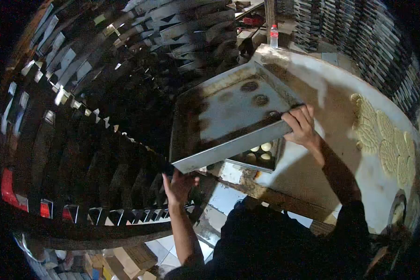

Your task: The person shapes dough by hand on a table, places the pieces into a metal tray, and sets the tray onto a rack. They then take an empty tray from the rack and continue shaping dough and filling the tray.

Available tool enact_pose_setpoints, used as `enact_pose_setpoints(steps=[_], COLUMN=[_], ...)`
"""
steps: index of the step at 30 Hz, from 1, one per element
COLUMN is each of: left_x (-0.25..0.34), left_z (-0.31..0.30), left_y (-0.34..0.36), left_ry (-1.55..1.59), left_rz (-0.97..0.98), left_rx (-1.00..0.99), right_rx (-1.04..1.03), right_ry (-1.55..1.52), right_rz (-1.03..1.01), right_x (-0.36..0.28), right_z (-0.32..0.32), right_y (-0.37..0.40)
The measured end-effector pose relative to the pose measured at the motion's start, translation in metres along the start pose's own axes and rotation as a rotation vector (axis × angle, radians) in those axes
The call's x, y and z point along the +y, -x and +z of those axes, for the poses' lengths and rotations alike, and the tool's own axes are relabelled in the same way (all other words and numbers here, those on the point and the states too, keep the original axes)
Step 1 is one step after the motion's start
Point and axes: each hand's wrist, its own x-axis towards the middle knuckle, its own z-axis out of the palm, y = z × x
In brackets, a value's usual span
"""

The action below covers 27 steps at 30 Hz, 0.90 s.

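Showing a dim bakery lined with stacked tray racks (79, 116), with a floured worktable (312, 177) at right bearing a spread of round stamped biscuits (382, 135). A large, empty metal tray (228, 112), stained with round baking marks, is held in the air, its near left corner low, above a smaller tray (277, 156) of pale dough balls (265, 147) at the table's edge. The right hand (301, 127) is closed over the near right corner, fingers curled onto the rim; the left hand (177, 184) is spread open beneath the near left corner, apparently bearing it from below. Handling is judged best with both corners levelled, the left fingers wrapped round the rim, and the load passing clear of the dough beneath
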Motion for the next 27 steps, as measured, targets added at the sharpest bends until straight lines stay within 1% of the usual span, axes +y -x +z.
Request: enact_pose_setpoints(steps=[2, 3, 4, 5, 6, 7, 8, 10, 12, 13, 14, 15, 16, 17, 18, 20, 21, 22, 23, 24, 25, 26, 27], left_x=[0.008, 0.008, 0.0, -0.009, -0.019, -0.012, -0.029, -0.045, -0.072, -0.083, -0.094, -0.1, -0.094, -0.105, -0.122, -0.144, -0.119, -0.095, -0.093, -0.091, -0.089, -0.098, -0.102], left_z=[0.014, 0.019, 0.018, 0.015, 0.008, 0.032, 0.022, 0.036, 0.022, 0.013, 0.004, -0.001, 0.005, -0.005, -0.028, -0.071, -0.056, -0.05, -0.046, -0.042, -0.037, -0.043, -0.054], left_y=[-0.023, -0.035, -0.045, -0.056, -0.068, -0.055, -0.065, -0.056, -0.065, -0.066, -0.066, -0.065, -0.058, -0.064, -0.077, -0.108, -0.109, -0.116, -0.12, -0.124, -0.128, -0.132, -0.148], left_ry=[-0.138, -0.223, -0.318, -0.417, -0.461, -0.56, -0.614, -0.774, -0.96, -0.921, -0.882, -0.869, -0.492, -0.488, -0.503, -0.528, -0.508, -0.487, -0.409, -0.331, -0.253, -0.216, -0.174], left_rz=[-0.128, -0.177, -0.191, -0.207, -0.203, -0.181, -0.143, -0.046, 0.069, 0.077, 0.084, 0.142, 0.002, 0.006, 0.02, 0.063, -0.041, -0.145, -0.155, -0.164, -0.171, -0.087, -0.023], left_rx=[-0.213, -0.194, -0.121, -0.05, -0.025, -0.11, -0.129, -0.151, -0.212, -0.251, -0.291, -0.342, -0.374, -0.326, -0.248, -0.118, -0.124, -0.125, -0.097, -0.07, -0.041, -0.005, -0.039], right_rx=[-0.032, -0.045, -0.051, -0.077, -0.102, -0.129, -0.143, -0.209, -0.225, -0.233, -0.224, -0.219, -0.163, -0.103, -0.038, -0.012, 0.002, -0.146, -0.292, -0.344, -0.391, -0.443, -0.491], right_ry=[0.055, 0.089, 0.075, 0.079, 0.087, 0.093, 0.004, 0.087, 0.088, 0.089, 0.194, 0.297, 0.336, 0.379, 0.423, 0.401, 0.387, 0.361, 0.33, 0.218, 0.105, -0.006, -0.108], right_rz=[0.008, 0.011, 0.027, 0.081, 0.137, 0.198, 0.308, 0.359, 0.482, 0.543, 0.524, 0.506, 0.601, 0.692, 0.777, 0.919, 0.986, 0.922, 0.854, 0.904, 0.946, 0.979, 0.999], right_x=[-0.002, -0.001, -0.001, 0.001, 0.005, 0.008, 0.01, 0.014, 0.026, 0.032, 0.016, 0.001, -0.011, -0.024, -0.036, -0.07, -0.089, -0.108, -0.127, -0.144, -0.156, -0.166, -0.173], right_z=[0.009, 0.013, 0.016, 0.02, 0.025, 0.031, 0.039, 0.051, 0.08, 0.094, 0.073, 0.063, 0.062, 0.061, 0.061, 0.059, 0.057, 0.06, 0.069, 0.074, 0.079, 0.084, 0.088], right_y=[0.027, 0.041, 0.057, 0.073, 0.09, 0.107, 0.128, 0.157, 0.216, 0.245, 0.204, 0.177, 0.178, 0.179, 0.18, 0.164, 0.161, 0.182, 0.226, 0.24, 0.238, 0.233, 0.228])
